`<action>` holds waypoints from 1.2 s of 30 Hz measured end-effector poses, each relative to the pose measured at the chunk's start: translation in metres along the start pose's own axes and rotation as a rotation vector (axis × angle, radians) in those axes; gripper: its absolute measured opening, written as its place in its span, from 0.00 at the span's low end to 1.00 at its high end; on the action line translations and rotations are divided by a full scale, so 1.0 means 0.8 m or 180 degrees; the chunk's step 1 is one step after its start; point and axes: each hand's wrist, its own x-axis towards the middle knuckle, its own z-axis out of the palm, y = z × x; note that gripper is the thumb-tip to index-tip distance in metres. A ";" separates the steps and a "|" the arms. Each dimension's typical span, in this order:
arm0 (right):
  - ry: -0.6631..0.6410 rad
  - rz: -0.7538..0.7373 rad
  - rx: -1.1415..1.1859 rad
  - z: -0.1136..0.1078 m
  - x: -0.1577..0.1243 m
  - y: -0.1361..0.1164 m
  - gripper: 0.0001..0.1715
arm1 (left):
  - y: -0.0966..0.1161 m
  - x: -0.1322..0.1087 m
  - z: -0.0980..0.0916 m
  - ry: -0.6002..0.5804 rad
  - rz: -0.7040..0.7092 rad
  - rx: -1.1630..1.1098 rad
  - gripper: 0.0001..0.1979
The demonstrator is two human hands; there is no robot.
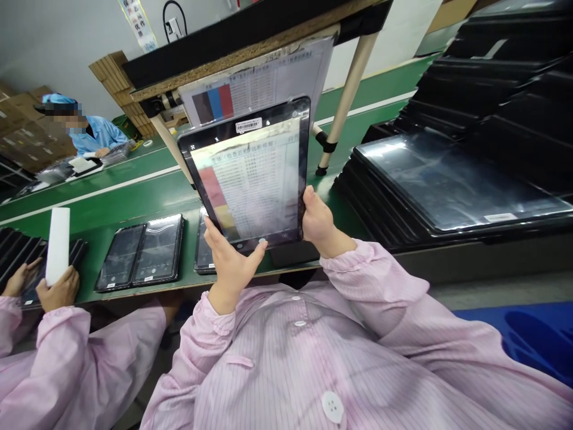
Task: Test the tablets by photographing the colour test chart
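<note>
A black-framed tablet (255,179) is held up in front of me, tilted, with its lit screen facing me. On the screen is a camera picture of a printed chart with coloured blocks. My left hand (230,263) grips the lower left edge, its thumb on the round button at the bottom of the screen. Around the lower right edge my right hand (321,220) is closed, thumb against the frame. Behind the tablet hangs the printed chart (259,83) itself, partly covered by it.
Tablets in black trays (143,254) lie on the green bench (179,191). Stacked black trays (447,185) stand at right. A tube-framed shelf (353,89) rises ahead. A co-worker's hand (60,289) holds a white box (58,245) at left; another person (89,134) sits across.
</note>
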 end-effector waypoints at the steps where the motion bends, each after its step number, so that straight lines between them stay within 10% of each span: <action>1: -0.0008 -0.0017 -0.0022 0.001 0.000 0.001 0.53 | -0.003 0.000 0.001 0.0036 0.0077 0.0019 0.63; 6: 0.0077 -0.0054 -0.0304 0.002 0.000 0.005 0.54 | -0.013 0.003 0.001 0.0389 0.0851 0.0040 0.50; 11: 0.0120 -0.0048 -0.0211 0.003 -0.002 0.008 0.52 | -0.006 0.007 -0.008 0.0150 0.0697 0.0034 0.29; 23: 0.0192 0.0050 -0.0054 0.004 -0.003 0.009 0.52 | -0.025 0.001 0.007 0.0314 0.0769 0.0066 0.60; 36: 0.0234 0.0204 -0.0220 0.002 -0.002 0.007 0.55 | -0.033 -0.010 0.010 0.0044 0.0273 -0.0244 0.71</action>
